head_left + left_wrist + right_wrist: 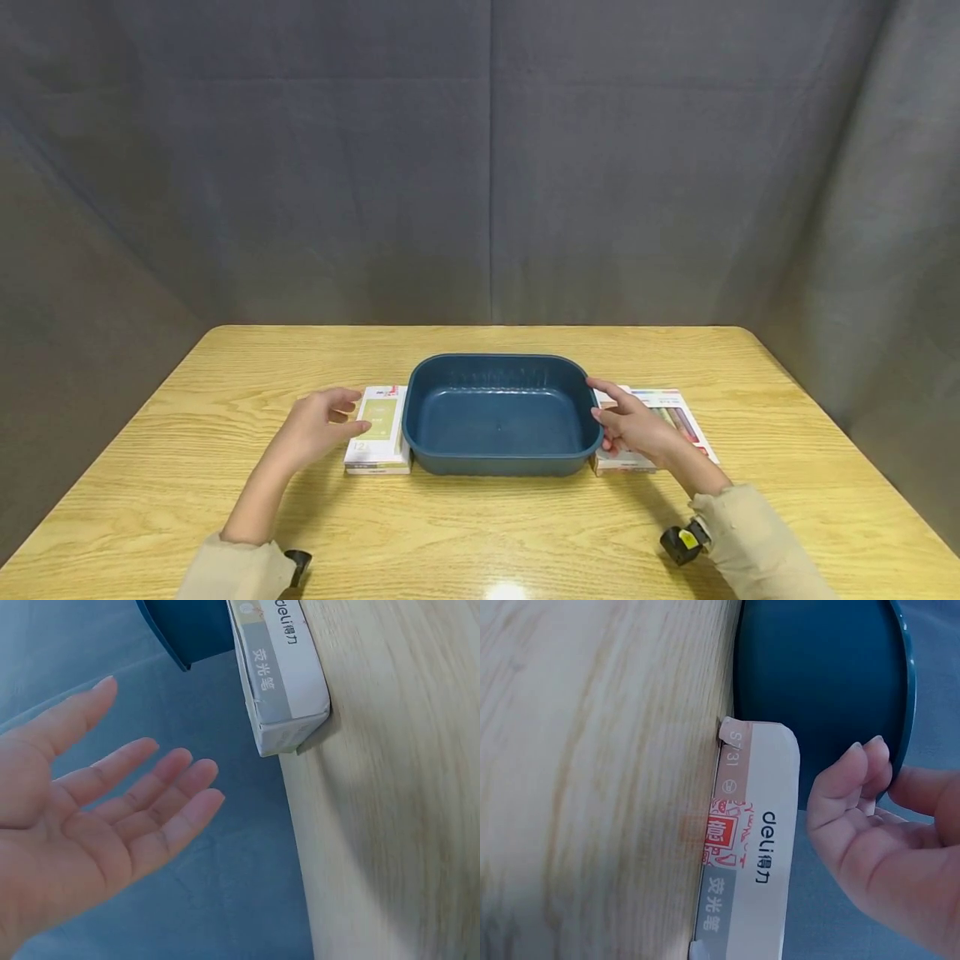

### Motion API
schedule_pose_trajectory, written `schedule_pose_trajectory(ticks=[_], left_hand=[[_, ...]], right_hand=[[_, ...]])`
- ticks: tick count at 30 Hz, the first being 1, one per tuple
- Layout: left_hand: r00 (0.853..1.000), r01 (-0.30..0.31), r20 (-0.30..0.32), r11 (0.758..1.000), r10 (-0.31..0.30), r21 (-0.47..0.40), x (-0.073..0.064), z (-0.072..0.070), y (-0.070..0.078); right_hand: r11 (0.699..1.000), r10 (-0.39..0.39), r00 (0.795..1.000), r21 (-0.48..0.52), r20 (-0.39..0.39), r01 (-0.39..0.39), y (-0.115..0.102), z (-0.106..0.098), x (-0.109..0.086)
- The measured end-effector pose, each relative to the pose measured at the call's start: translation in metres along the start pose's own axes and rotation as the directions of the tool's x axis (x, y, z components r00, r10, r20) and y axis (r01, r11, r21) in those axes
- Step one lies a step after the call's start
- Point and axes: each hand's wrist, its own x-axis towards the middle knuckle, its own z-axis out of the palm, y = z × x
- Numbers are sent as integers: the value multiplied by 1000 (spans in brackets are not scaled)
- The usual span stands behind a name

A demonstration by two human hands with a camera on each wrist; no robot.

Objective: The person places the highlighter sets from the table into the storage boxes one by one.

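Observation:
A dark blue plastic basin (498, 465) stands on the table between two white boxes. My right hand (633, 427) pinches its right rim, the thumb on the inner side and curled fingers outside, as the right wrist view shows. Under that hand lies a white deli highlighter box (769, 862), with coloured pens showing on its top in the head view. My left hand (318, 421) hovers at the outer side of the left highlighter box (377, 425), which has a yellow-green panel. Its fingers are relaxed and apart from the box in the left wrist view, palm facing it.
The wooden table (480, 525) has rounded far corners. Grey curtains (480, 167) hang behind it and along both sides. A black wrist camera (682, 543) is strapped at the right sleeve, and another (297, 567) at the left.

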Motion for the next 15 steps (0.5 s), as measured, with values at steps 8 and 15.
schedule_pose_trajectory(ticks=[8,15], left_hand=[[994,68,85,998,-67,-13,4,5,-7],[970,168,183,985,-160,-28,5,5,-5]], right_hand=[[1000,-7,1000,5,4,7,1,0,0],[1000,-6,1000,-4,5,6,0,0,0]])
